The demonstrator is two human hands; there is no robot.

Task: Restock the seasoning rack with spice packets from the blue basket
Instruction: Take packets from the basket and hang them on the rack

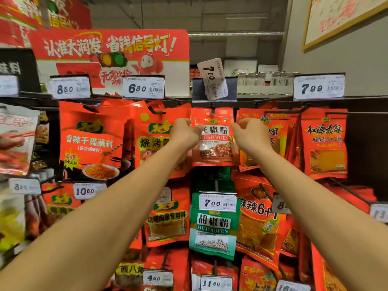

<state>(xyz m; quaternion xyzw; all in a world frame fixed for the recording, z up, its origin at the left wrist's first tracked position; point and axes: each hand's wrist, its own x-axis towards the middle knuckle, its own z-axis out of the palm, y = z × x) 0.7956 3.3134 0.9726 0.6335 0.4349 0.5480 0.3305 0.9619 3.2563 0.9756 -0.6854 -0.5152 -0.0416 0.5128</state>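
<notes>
Left hand (184,131): raised to the top row of the rack, fingers curled round the left edge of the red huajiao packet (213,137), thumb on its front face.
Right hand (249,133): raised at the packet's right edge, fingers curled and touching that edge; whether they pinch it or only rest against it, I cannot tell.
Red huajiao packet: upright, top edge up at the black peg (212,110) of the seasoning rack (357,101), peg tip showing at the hang hole; sits between both hands.
Price tag above (213,79): white, reads 7.00, tilted askew in its dark holder.
Left neighbours: large red dipping-spice packet (92,139) under the 8.50 tag (70,88); red barbecue-spice packet (153,139) under the 6.30 tag (143,87), partly hidden by the left hand.
Right neighbours: red packets just beside the right hand; far-right red packet (324,143) under the 7.99 tag (319,87).
Row below: green pepper-powder packet (213,232), directly under the huajiao packet, with a 7.00 tag (217,203) in front.
Blue basket: out of view.
Backdrop: red promotional sign (109,51) above the rack.
</notes>
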